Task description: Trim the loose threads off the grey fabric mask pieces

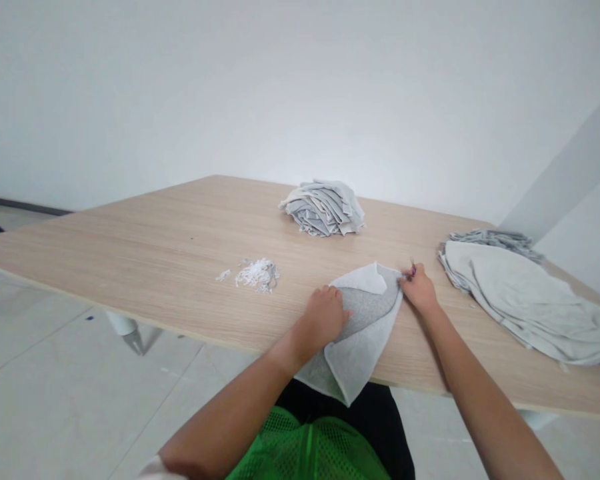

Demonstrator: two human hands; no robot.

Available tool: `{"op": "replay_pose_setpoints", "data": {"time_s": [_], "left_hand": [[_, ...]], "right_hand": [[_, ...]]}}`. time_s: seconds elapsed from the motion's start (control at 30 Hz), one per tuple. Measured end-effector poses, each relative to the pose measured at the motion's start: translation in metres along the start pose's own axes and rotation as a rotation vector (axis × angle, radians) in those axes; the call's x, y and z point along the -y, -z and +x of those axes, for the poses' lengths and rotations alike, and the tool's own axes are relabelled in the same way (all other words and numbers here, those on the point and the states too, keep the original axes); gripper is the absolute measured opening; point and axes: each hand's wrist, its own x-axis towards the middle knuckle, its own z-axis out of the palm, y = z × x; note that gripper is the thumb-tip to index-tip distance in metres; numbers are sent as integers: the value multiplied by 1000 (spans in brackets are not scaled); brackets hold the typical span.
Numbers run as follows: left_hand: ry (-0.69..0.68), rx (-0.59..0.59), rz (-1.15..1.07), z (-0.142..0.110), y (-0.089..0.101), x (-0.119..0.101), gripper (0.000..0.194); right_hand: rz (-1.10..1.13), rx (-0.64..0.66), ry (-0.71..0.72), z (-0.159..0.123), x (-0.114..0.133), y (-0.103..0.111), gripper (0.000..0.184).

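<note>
A light grey cloth (365, 333) lies partly folded on the table, its near end hanging over the front edge. My left hand (327, 313) is closed on the cloth's left side, fingers curled over the fabric. At the far right corner of the cloth, my right hand (420, 291) is closed too. Small coloured-handled scissors (413, 268), as far as I can make out, stick up from its fingers with a thin metal tip. That hand also touches the corner, but its exact grip is too small to tell.
White thread scraps (258, 274) lie in a small heap left of the cloth. A stack of folded grey cloths (325, 207) sits at the back by the wall. More grey cloths (525, 293) are piled on the right. The wooden table (145, 247) ends just before my body.
</note>
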Motion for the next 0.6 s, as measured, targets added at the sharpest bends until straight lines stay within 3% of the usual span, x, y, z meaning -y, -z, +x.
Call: {"op": "replay_pose_setpoints", "data": {"time_s": [0.1,0.17,0.3,0.43,0.5,0.6], "left_hand": [[154,31,95,-5,13,7,36],[149,32,122,-5,20,14,32],[-38,-10,48,2,22,25,28],[-297,39,-95,14,5,25,33],[-329,25,-122,18,-4,22,39],[-250,-19,-76,22,-11,18,40]], "right_hand": [[-77,-60,-13,0,6,-3,40],[-111,-43,-20,0,13,-6,39],[-107,25,-41,-1,30,-13,34],[-58,42,-40,-2,46,-21,40],[-62,60,-26,-2,54,-26,41],[-83,68,-14,-1,62,-32,37]]}}
